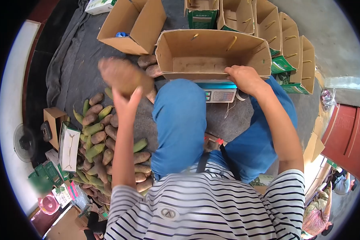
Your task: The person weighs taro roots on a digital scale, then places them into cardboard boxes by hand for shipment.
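Observation:
My left hand (127, 101) holds up a large, brownish root vegetable (126, 76), blurred by motion, to the left of my knee. The near rim of a long open cardboard box (212, 74) is gripped by my right hand (246, 79). No contents show inside this box. Beneath it, a digital scale (221, 95) shows its keypad and partly hidden display. Two more brown root vegetables (147, 61) lie on the floor by the box's left end.
A pile of brown and green root vegetables (98, 138) spreads on the left. Another open box (138, 24) with something blue inside stands at the upper left. Several open green-printed boxes (291, 44) curve around the upper right. Other people (318, 208) are at the lower right.

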Action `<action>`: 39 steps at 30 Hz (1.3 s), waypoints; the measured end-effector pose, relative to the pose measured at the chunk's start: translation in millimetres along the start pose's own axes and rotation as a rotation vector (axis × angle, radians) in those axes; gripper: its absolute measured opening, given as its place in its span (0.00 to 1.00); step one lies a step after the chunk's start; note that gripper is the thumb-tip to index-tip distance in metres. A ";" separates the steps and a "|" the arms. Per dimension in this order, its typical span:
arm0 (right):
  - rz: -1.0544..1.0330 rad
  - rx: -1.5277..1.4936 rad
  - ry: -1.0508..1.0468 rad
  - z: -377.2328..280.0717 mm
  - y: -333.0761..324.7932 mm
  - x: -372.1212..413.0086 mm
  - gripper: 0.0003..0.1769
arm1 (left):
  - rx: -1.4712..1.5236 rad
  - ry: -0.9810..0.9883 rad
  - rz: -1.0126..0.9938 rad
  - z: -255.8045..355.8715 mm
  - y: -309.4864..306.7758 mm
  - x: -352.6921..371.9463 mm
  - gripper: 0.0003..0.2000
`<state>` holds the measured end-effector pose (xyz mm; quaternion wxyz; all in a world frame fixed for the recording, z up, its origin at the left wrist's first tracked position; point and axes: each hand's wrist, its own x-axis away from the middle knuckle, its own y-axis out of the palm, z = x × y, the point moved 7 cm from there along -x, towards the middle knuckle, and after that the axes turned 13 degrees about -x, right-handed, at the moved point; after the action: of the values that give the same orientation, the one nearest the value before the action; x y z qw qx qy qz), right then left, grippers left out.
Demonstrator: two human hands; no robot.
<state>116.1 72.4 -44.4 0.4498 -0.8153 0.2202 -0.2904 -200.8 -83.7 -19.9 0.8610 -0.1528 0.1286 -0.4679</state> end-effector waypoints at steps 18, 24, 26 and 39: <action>0.030 0.002 -0.030 -3.2 -1.1 -7.5 0.09 | -0.440 0.439 -0.676 41.4 194.9 -69.7 0.30; 0.003 -0.020 -0.027 -0.1 1.9 -7.2 0.09 | -0.198 0.220 -0.096 16.2 38.6 -41.3 0.18; -0.045 -0.015 0.003 -3.6 -0.4 -7.6 0.10 | -0.343 0.074 0.009 -44.2 -4.6 -10.3 0.14; -0.036 -0.006 0.015 -18.0 -3.5 -6.6 0.07 | -1.123 -0.642 -0.674 -285.7 -71.2 279.5 0.18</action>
<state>99.5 67.2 -35.6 0.4404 -0.8183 0.2098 -0.3039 -211.6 -397.4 -277.5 0.4574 -0.7324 0.0362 -0.5031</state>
